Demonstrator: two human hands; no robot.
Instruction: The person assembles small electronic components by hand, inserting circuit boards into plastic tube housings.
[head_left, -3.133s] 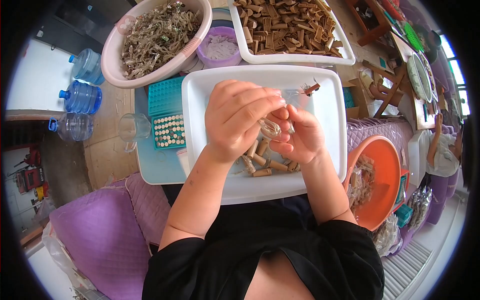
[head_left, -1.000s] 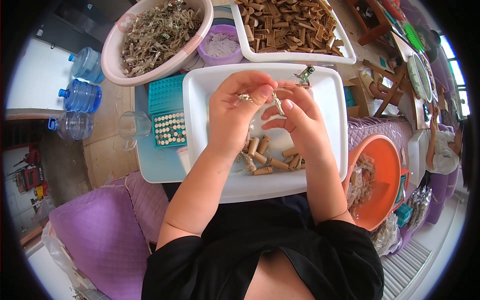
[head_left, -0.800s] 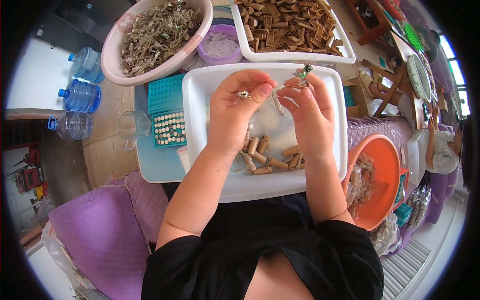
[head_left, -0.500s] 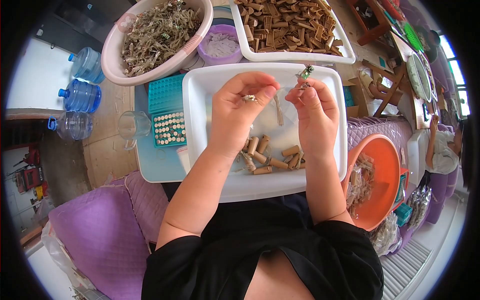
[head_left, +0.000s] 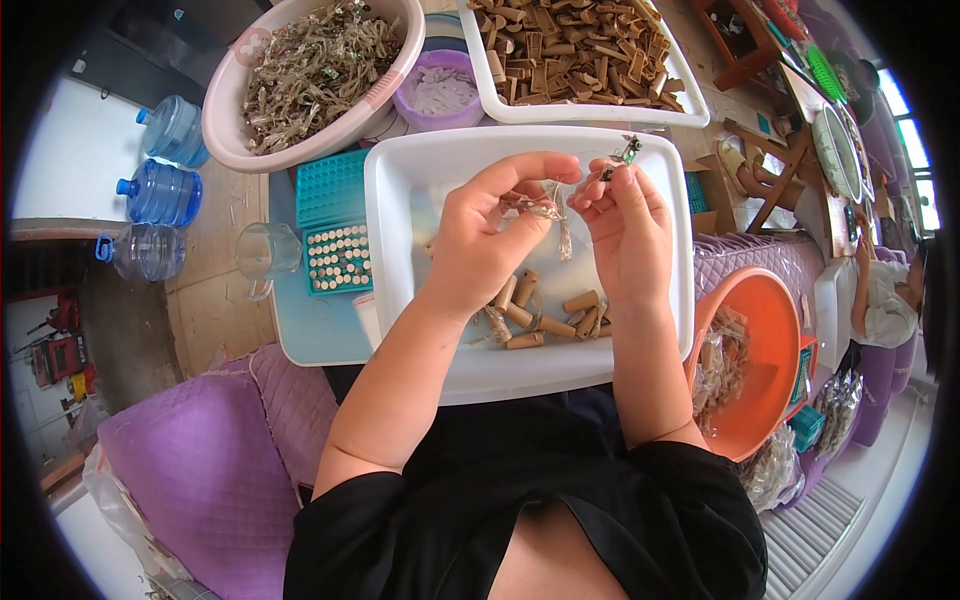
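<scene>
Over a white plastic tray [head_left: 480, 385] both hands work close together. My right hand [head_left: 637, 235] pinches a small green circuit board [head_left: 630, 151] between thumb and fingertips, its top end sticking up. My left hand [head_left: 485, 240] is closed on a bundle of thin pale wires [head_left: 565, 243], part of which hangs below the fingers. The fingers of the two hands are a short way apart. Below them in the tray lie several brown cardboard tubes [head_left: 525, 290], some with clear wrapping or strands among them.
Beyond the tray are a pink basin [head_left: 225, 130] of tangled wired parts, a purple tub [head_left: 440, 117] of white pieces and a white bin [head_left: 590, 113] of brown tubes. A teal rack [head_left: 340, 255] stands left; an orange basin [head_left: 765, 340] right. A person's arm [head_left: 862, 285] shows far right.
My left fingers have curled and shifted slightly right, showing more of the wire bundle. The circuit board in my right hand has moved a little right and tilted.
</scene>
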